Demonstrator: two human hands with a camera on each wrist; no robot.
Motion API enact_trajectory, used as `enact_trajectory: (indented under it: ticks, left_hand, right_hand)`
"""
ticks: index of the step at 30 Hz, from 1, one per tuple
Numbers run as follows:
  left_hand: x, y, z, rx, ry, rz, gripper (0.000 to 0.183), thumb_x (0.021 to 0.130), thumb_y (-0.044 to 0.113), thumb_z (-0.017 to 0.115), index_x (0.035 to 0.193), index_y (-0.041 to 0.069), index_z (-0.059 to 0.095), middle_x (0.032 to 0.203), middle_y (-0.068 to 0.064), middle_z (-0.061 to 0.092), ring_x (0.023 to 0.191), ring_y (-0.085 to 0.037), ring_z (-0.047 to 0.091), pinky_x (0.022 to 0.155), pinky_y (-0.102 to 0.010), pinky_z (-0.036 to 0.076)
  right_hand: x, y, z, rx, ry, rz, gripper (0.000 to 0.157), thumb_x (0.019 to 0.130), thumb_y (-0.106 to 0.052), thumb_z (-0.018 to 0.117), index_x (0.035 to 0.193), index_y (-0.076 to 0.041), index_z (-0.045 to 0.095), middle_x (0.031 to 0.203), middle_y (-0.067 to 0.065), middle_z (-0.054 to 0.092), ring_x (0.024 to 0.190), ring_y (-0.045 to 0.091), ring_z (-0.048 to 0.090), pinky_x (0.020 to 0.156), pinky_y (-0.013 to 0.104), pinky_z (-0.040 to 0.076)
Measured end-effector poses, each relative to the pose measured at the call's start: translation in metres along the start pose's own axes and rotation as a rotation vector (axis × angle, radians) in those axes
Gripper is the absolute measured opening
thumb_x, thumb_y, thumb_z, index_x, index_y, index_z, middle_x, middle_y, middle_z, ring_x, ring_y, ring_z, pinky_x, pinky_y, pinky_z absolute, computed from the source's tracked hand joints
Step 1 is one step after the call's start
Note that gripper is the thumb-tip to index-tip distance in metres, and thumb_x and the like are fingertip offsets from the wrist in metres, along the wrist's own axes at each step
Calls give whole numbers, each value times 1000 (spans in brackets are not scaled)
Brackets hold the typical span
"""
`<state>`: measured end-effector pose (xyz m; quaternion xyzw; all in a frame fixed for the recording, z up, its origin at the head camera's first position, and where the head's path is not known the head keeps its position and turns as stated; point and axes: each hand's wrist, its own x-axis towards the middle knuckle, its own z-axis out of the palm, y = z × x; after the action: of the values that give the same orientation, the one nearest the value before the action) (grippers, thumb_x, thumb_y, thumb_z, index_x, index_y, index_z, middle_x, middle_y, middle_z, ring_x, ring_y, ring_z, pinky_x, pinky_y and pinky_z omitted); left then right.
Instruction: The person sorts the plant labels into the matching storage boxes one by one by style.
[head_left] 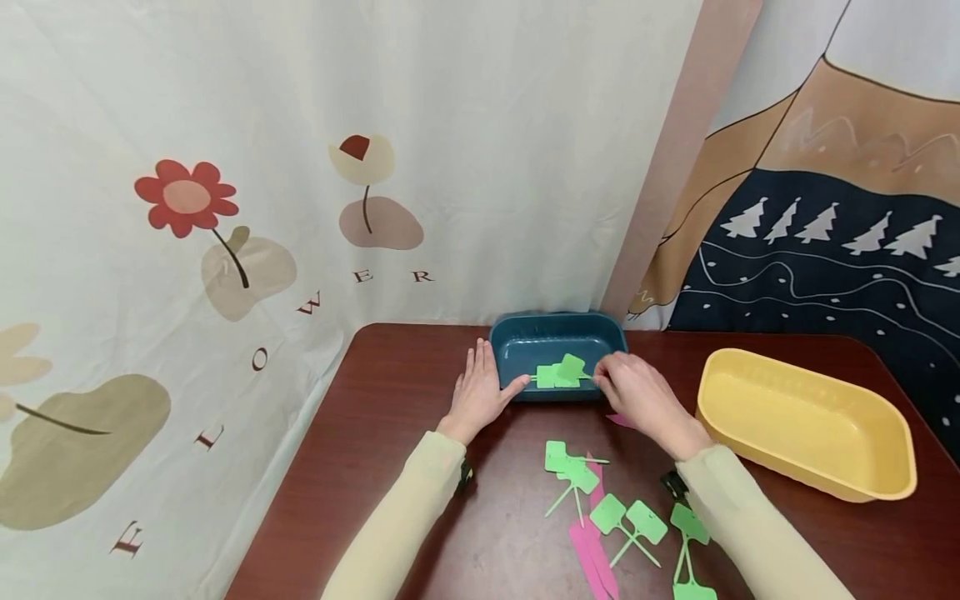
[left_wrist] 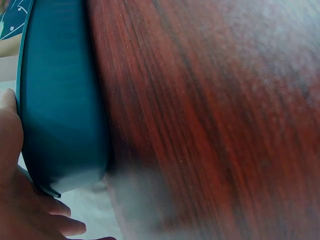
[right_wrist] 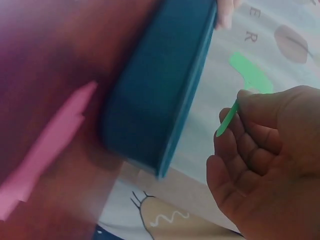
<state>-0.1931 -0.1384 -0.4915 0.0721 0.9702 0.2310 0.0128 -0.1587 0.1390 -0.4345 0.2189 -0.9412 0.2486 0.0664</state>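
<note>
Against the back wall stands a dark blue plastic basin [head_left: 517, 329]. My left hand [head_left: 480, 387] rests on its near left corner, fingers extended along the side and thumb at the front rim. Over the basin's front right, my right hand [head_left: 645, 392] pinches the thin stem of a green plant label [right_wrist: 254, 75] between thumb and finger. Other green labels [head_left: 546, 377] show beside it at the basin's front; whether they lie inside is hard to tell. The left wrist view shows the basin's outer wall [left_wrist: 62, 100] beside the left hand [left_wrist: 22, 200].
A yellow basin [head_left: 810, 417] stands on the right. Several loose green plant labels [head_left: 647, 521] lie on the brown table [head_left: 360, 467] in front, mixed with pink labels [head_left: 592, 554]. Another pink label [right_wrist: 50, 145] lies near the blue basin. Printed curtains [head_left: 487, 150] hang behind.
</note>
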Motion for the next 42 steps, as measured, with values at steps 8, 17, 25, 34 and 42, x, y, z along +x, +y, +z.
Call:
enact_trajectory:
  ticks: [8, 17, 25, 34, 42]
  left_hand:
    - [-1, 0, 0, -6, 0, -5, 108, 97, 72, 52, 164, -3, 13, 172, -19, 9, 157, -40, 12, 116, -64, 31]
    - [1, 1, -3, -14, 8, -1, 107, 97, 71, 53, 164, -3, 13, 173, -17, 8, 158, -39, 10, 116, -63, 30]
    - [-1, -1, -2, 4, 13, -5, 107, 97, 72, 52, 164, -3, 15, 172, -20, 12, 157, -41, 13, 115, -63, 32]
    - [1, 2, 0, 0, -2, -7, 109, 96, 73, 51, 164, -2, 13, 172, -19, 9, 157, -41, 12, 116, -64, 31]
    - [-1, 1, -2, -12, -7, -13, 106, 97, 70, 54, 164, -3, 14, 172, -19, 10, 157, -41, 12, 116, -64, 31]
  right_hand:
    - [53, 5, 11, -112, -76, -47, 9, 98, -10, 70, 93, -4, 73, 88, 8, 66, 82, 25, 59, 73, 41, 54]
    - [85, 6, 26, -102, -310, 40, 15, 101, -10, 64, 94, -6, 77, 95, 6, 71, 80, 19, 59, 74, 38, 53]
    - [95, 4, 38, -53, -472, 92, 26, 102, -9, 58, 84, -5, 76, 67, 1, 51, 67, 16, 48, 67, 32, 40]
    - [94, 11, 43, -59, -418, 127, 21, 101, -8, 61, 90, -8, 78, 80, 3, 63, 75, 20, 54, 71, 35, 45]
    - [85, 10, 33, -48, -254, 67, 17, 102, -11, 64, 107, -5, 79, 105, 9, 72, 89, 24, 62, 83, 44, 55]
